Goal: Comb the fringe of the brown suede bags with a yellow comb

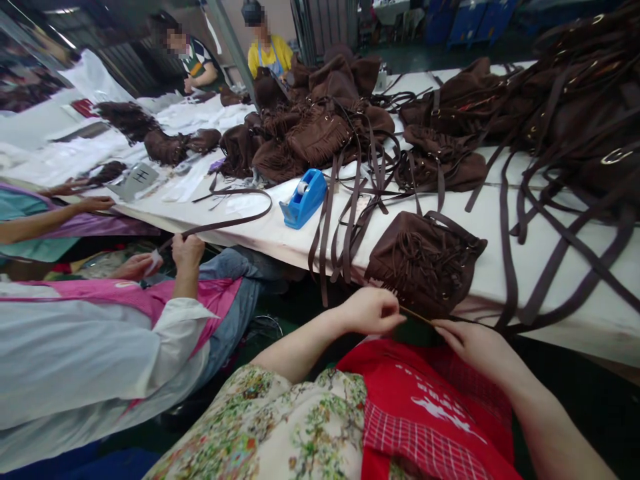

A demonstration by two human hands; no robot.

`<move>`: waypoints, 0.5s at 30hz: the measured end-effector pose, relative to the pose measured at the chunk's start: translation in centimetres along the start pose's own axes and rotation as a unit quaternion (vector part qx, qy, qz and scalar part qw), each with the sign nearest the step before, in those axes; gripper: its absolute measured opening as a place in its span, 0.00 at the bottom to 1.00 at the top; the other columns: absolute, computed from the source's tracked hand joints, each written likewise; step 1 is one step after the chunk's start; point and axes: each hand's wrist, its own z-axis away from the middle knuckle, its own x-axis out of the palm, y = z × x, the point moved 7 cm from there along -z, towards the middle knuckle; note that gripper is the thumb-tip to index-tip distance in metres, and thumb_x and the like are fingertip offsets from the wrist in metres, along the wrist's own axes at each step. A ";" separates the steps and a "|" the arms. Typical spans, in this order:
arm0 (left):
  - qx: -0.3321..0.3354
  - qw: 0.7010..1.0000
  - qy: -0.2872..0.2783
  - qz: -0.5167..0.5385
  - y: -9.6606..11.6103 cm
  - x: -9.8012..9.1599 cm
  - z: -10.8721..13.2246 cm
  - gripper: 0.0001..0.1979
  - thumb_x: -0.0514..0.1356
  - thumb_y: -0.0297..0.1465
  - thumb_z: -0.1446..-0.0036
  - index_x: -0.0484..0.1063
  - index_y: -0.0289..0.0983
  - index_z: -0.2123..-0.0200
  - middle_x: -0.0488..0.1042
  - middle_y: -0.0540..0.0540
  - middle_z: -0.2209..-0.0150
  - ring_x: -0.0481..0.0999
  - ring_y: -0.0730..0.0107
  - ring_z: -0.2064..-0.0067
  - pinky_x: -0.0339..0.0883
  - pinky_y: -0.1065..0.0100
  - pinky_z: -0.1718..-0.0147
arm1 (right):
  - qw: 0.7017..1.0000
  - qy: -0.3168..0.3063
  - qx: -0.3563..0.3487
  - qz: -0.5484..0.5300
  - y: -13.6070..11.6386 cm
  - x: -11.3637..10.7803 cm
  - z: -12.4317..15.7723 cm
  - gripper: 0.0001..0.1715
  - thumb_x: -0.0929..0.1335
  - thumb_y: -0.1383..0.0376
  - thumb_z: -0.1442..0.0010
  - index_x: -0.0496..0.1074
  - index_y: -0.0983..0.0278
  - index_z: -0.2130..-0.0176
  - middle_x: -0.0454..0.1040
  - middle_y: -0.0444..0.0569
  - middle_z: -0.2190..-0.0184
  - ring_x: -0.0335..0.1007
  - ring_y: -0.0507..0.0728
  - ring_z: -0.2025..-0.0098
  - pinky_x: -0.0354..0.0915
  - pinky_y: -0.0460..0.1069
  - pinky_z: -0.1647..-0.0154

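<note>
A thin yellowish-brown strip (417, 315) is stretched between my two hands, just off the table's front edge. My left hand (375, 311) pinches its left end, fingers curled. The fingers of my right hand (463, 337) are pressed together on the other end. Right behind my hands, a dark brown fringed bag (423, 260) lies at the edge of the white table (500, 293), its handle toward the back.
A blue tape dispenser (305, 199) stands left of the bag, beside hanging brown straps (355, 220). Brown bags (320, 133) are piled behind and at right. A person in white and pink (100, 340) holds a strap close on the left; others sit farther off.
</note>
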 end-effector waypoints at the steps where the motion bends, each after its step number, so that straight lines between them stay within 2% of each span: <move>1: -0.038 0.995 0.094 -0.016 -1.0 -1.9 -0.3 0.11 0.56 0.39 0.40 0.71 0.38 0.68 0.75 0.47 0.65 0.74 0.69 0.62 0.66 0.69 0.62 | 1.000 -0.026 0.003 0.002 0.2 1.0 0.0 0.21 0.60 0.54 0.35 0.78 0.54 0.52 0.80 0.47 0.55 0.76 0.63 0.56 0.68 0.55 0.53; 2: -0.078 0.980 0.182 -0.034 -2.0 -3.7 -0.5 0.10 0.57 0.38 0.41 0.70 0.38 0.63 0.74 0.44 0.59 0.74 0.66 0.55 0.67 0.66 0.56 | 0.999 -0.048 0.006 -0.006 0.3 1.8 0.1 0.21 0.60 0.55 0.35 0.78 0.54 0.52 0.80 0.48 0.56 0.77 0.63 0.57 0.68 0.54 0.53; 3: -0.116 0.959 0.254 -0.049 -2.9 -5.2 -0.7 0.13 0.59 0.39 0.42 0.69 0.38 0.57 0.72 0.42 0.53 0.71 0.62 0.49 0.65 0.62 0.50 | 0.998 -0.063 0.009 -0.020 0.5 2.5 0.3 0.22 0.60 0.55 0.36 0.78 0.55 0.53 0.81 0.48 0.57 0.77 0.63 0.57 0.68 0.54 0.53; 4: -0.149 0.940 0.300 -0.059 -3.7 -6.1 -1.1 0.21 0.61 0.40 0.44 0.66 0.37 0.51 0.69 0.39 0.48 0.67 0.58 0.43 0.62 0.59 0.44 | 0.997 -0.072 0.011 -0.034 0.6 3.0 0.4 0.22 0.60 0.55 0.36 0.78 0.55 0.53 0.81 0.49 0.57 0.77 0.62 0.57 0.68 0.53 0.53; 5: -0.176 0.929 0.319 -0.063 -4.5 -6.6 -1.7 0.29 0.63 0.43 0.47 0.62 0.35 0.46 0.65 0.37 0.44 0.63 0.55 0.39 0.59 0.56 0.41 | 0.996 -0.076 0.014 -0.046 0.6 3.2 0.6 0.22 0.60 0.55 0.36 0.78 0.56 0.52 0.81 0.49 0.58 0.77 0.62 0.57 0.68 0.53 0.53; 7: -0.217 0.925 0.305 -0.058 -5.7 -6.1 -3.6 0.45 0.66 0.50 0.53 0.53 0.33 0.39 0.60 0.32 0.40 0.57 0.50 0.35 0.54 0.53 0.37 | 0.996 -0.075 0.018 -0.052 0.6 3.3 0.9 0.22 0.60 0.56 0.35 0.78 0.56 0.52 0.81 0.50 0.57 0.77 0.62 0.56 0.67 0.53 0.53; 9: -0.230 0.932 0.275 -0.059 -6.3 -4.8 -6.0 0.56 0.66 0.56 0.59 0.46 0.31 0.36 0.55 0.30 0.36 0.53 0.46 0.34 0.51 0.51 0.36 | 0.996 -0.075 0.016 -0.046 0.3 3.2 1.2 0.22 0.59 0.56 0.35 0.78 0.55 0.51 0.81 0.49 0.56 0.77 0.62 0.55 0.67 0.52 0.52; 12: -0.227 0.936 0.254 -0.083 -6.6 -2.9 -8.9 0.58 0.67 0.55 0.60 0.44 0.31 0.35 0.53 0.30 0.35 0.51 0.46 0.33 0.47 0.52 0.35 | 0.996 -0.081 0.013 -0.015 0.0 3.4 1.8 0.22 0.59 0.58 0.34 0.78 0.54 0.51 0.81 0.49 0.57 0.77 0.61 0.56 0.67 0.52 0.53; 15: -0.238 0.936 0.244 -0.089 -7.5 -1.9 -10.4 0.55 0.67 0.52 0.59 0.48 0.30 0.36 0.58 0.31 0.38 0.56 0.47 0.35 0.51 0.54 0.36 | 0.996 -0.070 0.026 0.038 0.3 3.8 2.6 0.21 0.59 0.60 0.35 0.78 0.55 0.52 0.81 0.51 0.61 0.78 0.62 0.60 0.68 0.52 0.57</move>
